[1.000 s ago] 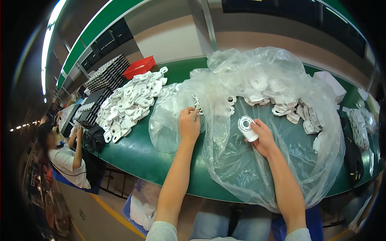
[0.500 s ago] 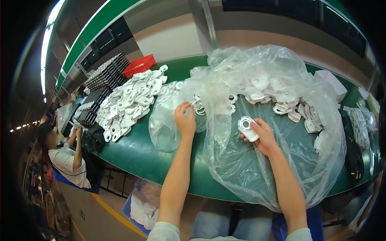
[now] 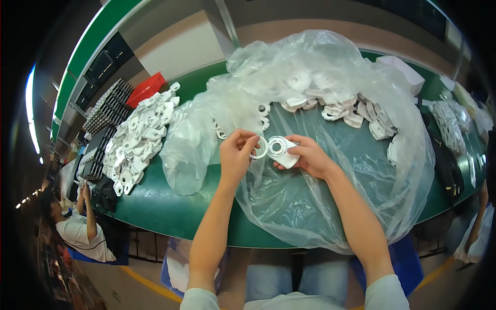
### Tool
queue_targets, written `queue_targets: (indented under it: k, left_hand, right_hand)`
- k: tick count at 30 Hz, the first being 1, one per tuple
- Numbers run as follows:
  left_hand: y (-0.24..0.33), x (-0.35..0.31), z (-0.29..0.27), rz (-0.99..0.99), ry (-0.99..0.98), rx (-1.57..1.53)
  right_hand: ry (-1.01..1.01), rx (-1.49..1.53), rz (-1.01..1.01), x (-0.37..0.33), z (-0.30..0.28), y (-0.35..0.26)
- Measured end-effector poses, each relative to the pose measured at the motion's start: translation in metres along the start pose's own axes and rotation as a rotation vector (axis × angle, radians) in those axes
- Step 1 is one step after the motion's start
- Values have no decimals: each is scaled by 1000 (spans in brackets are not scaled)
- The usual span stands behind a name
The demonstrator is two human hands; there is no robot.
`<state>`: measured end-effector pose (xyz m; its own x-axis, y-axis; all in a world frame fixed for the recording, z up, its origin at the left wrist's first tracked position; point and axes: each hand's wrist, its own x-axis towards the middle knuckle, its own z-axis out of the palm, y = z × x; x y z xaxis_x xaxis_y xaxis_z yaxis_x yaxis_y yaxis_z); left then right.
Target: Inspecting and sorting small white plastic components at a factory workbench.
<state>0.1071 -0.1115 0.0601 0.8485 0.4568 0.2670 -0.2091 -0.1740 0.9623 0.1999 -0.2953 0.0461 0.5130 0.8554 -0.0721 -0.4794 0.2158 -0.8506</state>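
Observation:
Between finger and thumb, my left hand [image 3: 238, 153] pinches a thin white ring [image 3: 262, 150]. My right hand [image 3: 310, 157] grips a white plastic housing [image 3: 287, 159], which has a round opening at one end and a flat tab at the other. The ring is right beside the round end of the housing; whether they touch I cannot tell. Below both hands spreads a clear plastic bag [image 3: 330, 206], partly draped over more white housings [image 3: 341, 109]. Several loose rings [image 3: 221, 130] lie by the bag's left part, behind my left hand.
A large heap of white housings [image 3: 139, 139] lies on the green table [image 3: 155, 212] at left. Behind it are a red bin [image 3: 146, 90] and stacked dark trays [image 3: 106, 106]. A white box [image 3: 402, 72] stands far right. Another person [image 3: 82, 232] sits at left.
My left hand has picked up a white ring and brought it right, towards the housing. My right hand has moved left with the housing. The whole view has shifted slightly.

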Motion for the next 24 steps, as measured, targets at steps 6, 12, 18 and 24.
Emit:
queue_targets:
  k: [6,12,18,24]
  left_hand:
    - [-5,-7,22,226,53,271]
    - [-12,-10,29,202,79,271]
    - [-13,-11,30,247,66,322]
    - [-15,-10,31,280,48,366]
  right_hand:
    - [-107,-50,31,2,-2,2]
    - [-97,-72,28,-2,-3,4]
    - [-132,-94,24,-1,-1,4]
    - [-131,-67,37,1,-4,4]
